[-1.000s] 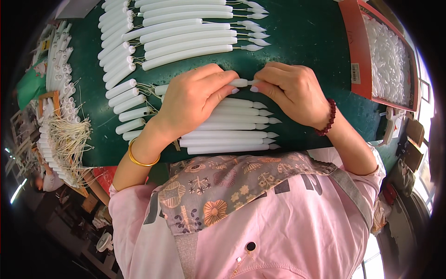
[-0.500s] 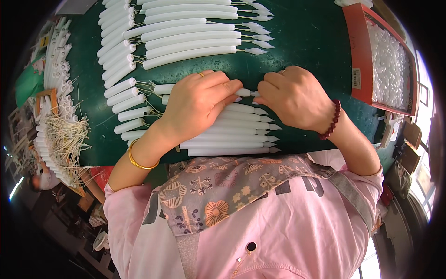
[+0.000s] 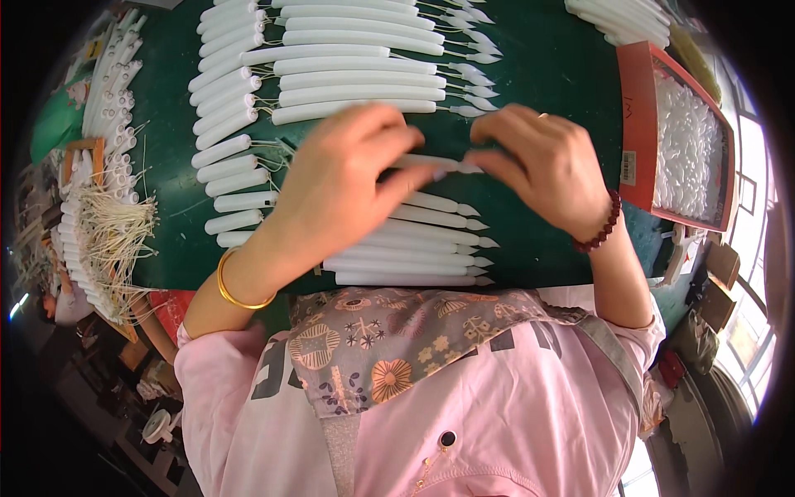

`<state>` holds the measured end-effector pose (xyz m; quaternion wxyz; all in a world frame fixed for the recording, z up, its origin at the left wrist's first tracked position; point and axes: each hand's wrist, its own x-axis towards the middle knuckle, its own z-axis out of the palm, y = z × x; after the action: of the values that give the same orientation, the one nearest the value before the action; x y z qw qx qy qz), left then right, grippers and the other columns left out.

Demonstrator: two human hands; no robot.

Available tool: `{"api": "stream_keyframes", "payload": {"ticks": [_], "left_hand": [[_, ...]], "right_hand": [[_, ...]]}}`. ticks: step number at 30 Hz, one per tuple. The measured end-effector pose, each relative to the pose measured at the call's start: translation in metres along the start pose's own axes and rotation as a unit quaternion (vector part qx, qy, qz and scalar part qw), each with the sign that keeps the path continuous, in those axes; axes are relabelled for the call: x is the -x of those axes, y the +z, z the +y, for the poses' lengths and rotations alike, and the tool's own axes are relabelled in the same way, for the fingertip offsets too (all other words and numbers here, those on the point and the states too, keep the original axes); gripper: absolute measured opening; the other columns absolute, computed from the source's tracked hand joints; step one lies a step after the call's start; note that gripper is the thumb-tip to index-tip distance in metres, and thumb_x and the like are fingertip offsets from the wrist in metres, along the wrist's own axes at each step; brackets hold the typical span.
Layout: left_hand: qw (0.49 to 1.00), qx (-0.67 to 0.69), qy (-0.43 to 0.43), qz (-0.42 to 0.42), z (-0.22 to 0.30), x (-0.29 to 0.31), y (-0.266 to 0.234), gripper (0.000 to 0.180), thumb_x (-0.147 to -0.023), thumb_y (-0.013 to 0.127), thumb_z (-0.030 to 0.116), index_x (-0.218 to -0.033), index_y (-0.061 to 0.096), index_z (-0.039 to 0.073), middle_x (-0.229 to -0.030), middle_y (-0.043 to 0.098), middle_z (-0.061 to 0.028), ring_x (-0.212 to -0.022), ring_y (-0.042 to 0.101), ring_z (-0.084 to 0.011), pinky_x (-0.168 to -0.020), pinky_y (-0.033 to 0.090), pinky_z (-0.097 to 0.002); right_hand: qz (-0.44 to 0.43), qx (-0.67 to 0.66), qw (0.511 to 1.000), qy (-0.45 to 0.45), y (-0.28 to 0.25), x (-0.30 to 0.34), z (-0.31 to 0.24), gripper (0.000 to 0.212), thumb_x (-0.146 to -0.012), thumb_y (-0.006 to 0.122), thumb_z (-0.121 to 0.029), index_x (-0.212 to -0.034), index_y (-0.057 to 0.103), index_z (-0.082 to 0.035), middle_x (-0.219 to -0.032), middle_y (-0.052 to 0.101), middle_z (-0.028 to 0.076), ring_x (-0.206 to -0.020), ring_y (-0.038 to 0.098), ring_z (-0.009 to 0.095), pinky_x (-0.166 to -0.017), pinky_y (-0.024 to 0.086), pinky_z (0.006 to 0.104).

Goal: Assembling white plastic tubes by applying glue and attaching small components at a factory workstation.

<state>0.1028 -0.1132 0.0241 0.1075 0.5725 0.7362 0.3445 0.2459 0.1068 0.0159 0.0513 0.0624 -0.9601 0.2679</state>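
White electric taper candles lie in rows across the green table. Between my hands is one candle with a flame-shaped tip. My left hand is over that candle, somewhat blurred; thumb and forefinger are spread, and the candle shows in the gap. My right hand is at the flame tip, its thumb beside or touching it, forefinger lifted away. Below lie several candles with flame tips fitted. Further up, long white tubes have flame tips hanging loose on wires.
Short white tubes, wired to the long ones, line the left. A red box of clear flame-shaped pieces stands at the right. More white tubes lie at the top right. Bundled tubes with pale wires are at the far left.
My fingers, pinched together around the flame tip and candle end before, have spread apart. The flame tip now sits against the candle's end. The view has shifted slightly.
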Motion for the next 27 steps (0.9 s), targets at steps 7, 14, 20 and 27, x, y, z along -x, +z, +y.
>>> {"api": "stream_keyframes", "payload": {"ticks": [7,14,20,27], "left_hand": [[0.982,-0.184,0.039,0.007,-0.024,-0.015,0.012,0.019,-0.083,0.081,0.014,-0.094,0.067,0.006,-0.095,0.06,-0.0054,-0.093,0.061,-0.0278,-0.079,0.049,-0.0403],[0.995,-0.092,0.037,-0.006,-0.015,-0.004,0.015,0.025,-0.093,0.073,0.011,-0.114,0.059,0.006,-0.098,0.067,-0.0071,-0.09,0.065,-0.0296,-0.08,0.05,-0.0411],[1.0,-0.006,0.005,-0.026,-0.014,-0.004,0.018,0.023,-0.093,0.073,0.008,-0.114,0.065,0.002,-0.09,0.064,-0.0107,-0.077,0.063,-0.0313,-0.069,0.051,-0.0408],[0.999,-0.007,-0.015,-0.038,-0.015,0.001,0.018,0.022,-0.093,0.073,0.01,-0.114,0.069,0.004,-0.085,0.062,-0.0095,-0.074,0.062,-0.0299,-0.065,0.049,-0.0394]], "right_hand": [[0.102,0.082,0.991,0.036,0.027,-0.002,0.009,0.019,-0.093,0.076,-0.02,-0.105,0.067,-0.01,-0.09,0.07,0.006,-0.073,0.07,0.028,-0.066,0.055,0.0357],[0.091,0.024,0.995,0.03,0.031,0.003,0.001,0.023,-0.091,0.078,-0.021,-0.097,0.061,-0.007,-0.082,0.068,0.007,-0.068,0.067,0.028,-0.063,0.053,0.0363],[0.103,0.003,0.995,0.005,0.032,0.003,0.001,0.02,-0.094,0.074,-0.022,-0.095,0.062,-0.007,-0.079,0.065,0.009,-0.068,0.064,0.031,-0.063,0.049,0.0396],[0.109,-0.044,0.993,0.015,0.037,0.005,-0.001,0.02,-0.095,0.073,-0.022,-0.091,0.063,-0.005,-0.077,0.064,0.011,-0.07,0.063,0.033,-0.064,0.049,0.0415]]}}
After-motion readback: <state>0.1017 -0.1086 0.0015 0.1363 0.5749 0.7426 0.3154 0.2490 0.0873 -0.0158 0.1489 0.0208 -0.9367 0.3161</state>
